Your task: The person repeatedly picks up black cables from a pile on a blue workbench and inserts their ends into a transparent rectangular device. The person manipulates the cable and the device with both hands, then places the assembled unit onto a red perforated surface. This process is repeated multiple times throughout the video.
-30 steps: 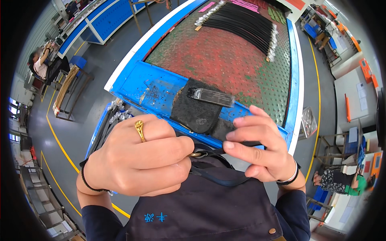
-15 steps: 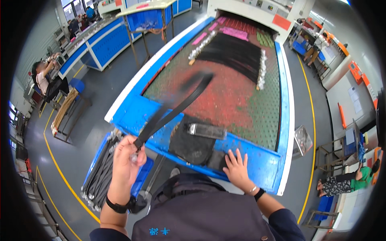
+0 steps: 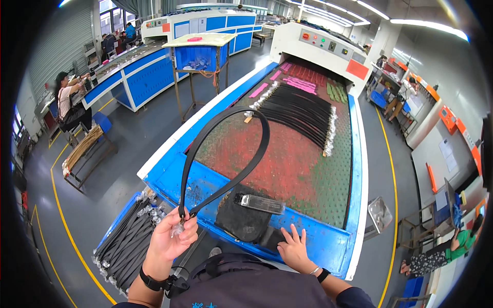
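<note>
My left hand (image 3: 172, 238) is closed on the two ends of a black strap (image 3: 266, 137), which are wrapped in clear plastic. The strap stands up from my fist as a wide loop over the near left part of the machine's belt (image 3: 226, 136). At the machine's blue front ledge (image 3: 328, 241), my right hand (image 3: 297, 251) has its fingers spread and holds nothing. Beside it lie a black pad (image 3: 241, 223) and, on top, a dark oblong object (image 3: 261, 204) with a pale end. Farther up the belt, several black straps (image 3: 295, 110) lie side by side, their ends in clear plastic.
At my left, a blue bin (image 3: 115, 231) is heaped with more plastic-ended black straps. Pink strips (image 3: 300, 84) and green strips (image 3: 336, 92) lie near the machine's opening. A metal tray (image 3: 380, 214) stands right of the machine. Other people work at both sides.
The strap, blurred and swinging before, now forms a distinct open loop. My view has tilted up, showing more of the machine and room. My right hand remains at the front ledge.
</note>
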Tool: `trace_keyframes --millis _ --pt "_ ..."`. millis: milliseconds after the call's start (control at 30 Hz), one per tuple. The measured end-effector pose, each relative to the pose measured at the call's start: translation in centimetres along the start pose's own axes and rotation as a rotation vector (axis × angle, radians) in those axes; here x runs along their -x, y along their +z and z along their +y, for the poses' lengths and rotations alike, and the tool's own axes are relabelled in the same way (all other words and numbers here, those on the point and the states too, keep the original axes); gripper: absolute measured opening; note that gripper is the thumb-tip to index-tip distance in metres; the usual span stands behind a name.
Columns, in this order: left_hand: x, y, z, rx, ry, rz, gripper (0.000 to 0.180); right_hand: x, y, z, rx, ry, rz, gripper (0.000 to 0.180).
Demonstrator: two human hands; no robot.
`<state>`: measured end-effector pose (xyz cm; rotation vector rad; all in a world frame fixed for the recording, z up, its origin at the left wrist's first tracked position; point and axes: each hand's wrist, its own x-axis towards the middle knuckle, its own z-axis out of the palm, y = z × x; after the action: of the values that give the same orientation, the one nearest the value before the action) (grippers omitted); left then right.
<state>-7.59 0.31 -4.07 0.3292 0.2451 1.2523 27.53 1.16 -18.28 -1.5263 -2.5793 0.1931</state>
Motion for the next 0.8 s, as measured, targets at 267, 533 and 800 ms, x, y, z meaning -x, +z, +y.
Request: trace_keyframes --millis 267,533,800 --pt "1.5 -0.4 0.6 0.009 0.170 0.000 0.017 -0.2 0.6 -1.0 0.053 -0.088 0.040 0.025" --pt "2.3 -0.7 1.4 -0.262 0.457 0.176 0.011 2.0 0.6 -0.6 0.077 -0.112 -0.007 0.040" --pt "2.8 0.1 1.5 -0.681 0.681 0.348 0.011 -8.2 -3.5 1.5 -0.234 0.057 0.392 0.046"
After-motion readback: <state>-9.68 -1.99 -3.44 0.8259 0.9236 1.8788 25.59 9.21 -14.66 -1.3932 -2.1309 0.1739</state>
